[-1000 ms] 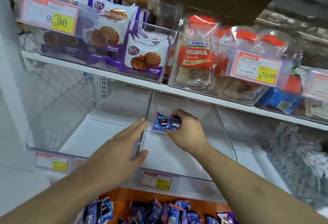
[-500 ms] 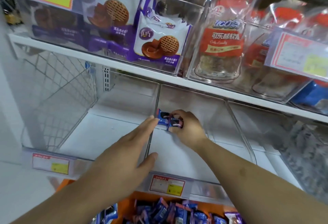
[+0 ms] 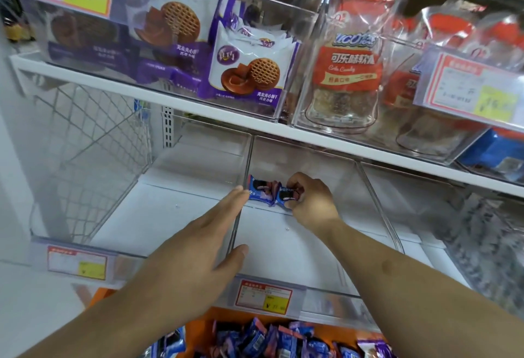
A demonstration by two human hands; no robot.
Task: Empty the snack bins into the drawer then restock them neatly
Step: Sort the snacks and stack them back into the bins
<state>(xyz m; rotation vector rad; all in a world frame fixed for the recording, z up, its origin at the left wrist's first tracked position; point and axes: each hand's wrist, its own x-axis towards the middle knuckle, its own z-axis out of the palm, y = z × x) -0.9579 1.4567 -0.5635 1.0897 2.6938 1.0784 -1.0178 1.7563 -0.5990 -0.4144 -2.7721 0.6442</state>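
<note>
My right hand (image 3: 309, 201) reaches deep into the middle clear bin (image 3: 377, 210) on the lower shelf and pinches two small blue cookie packs (image 3: 265, 191) at the bin's back left corner. My left hand (image 3: 195, 247) lies flat with straight fingers against the clear wall between the left bin (image 3: 170, 210) and the middle bin, fingertips close to the packs. Apart from the packs, both bins show bare white floors. Below the shelf, the orange drawer (image 3: 198, 326) holds several loose blue and purple snack packs (image 3: 272, 340).
The upper shelf carries clear bins of purple waffle-biscuit bags (image 3: 249, 68) and red cola-candy bags (image 3: 348, 74), with price tags in front. A wire mesh panel (image 3: 85, 142) closes the left side. Another bin at the lower right holds grey-wrapped items (image 3: 487, 244).
My right hand has carried the two packs further back and down into the middle bin. The left hand stayed against the divider. The view has moved closer to the shelf.
</note>
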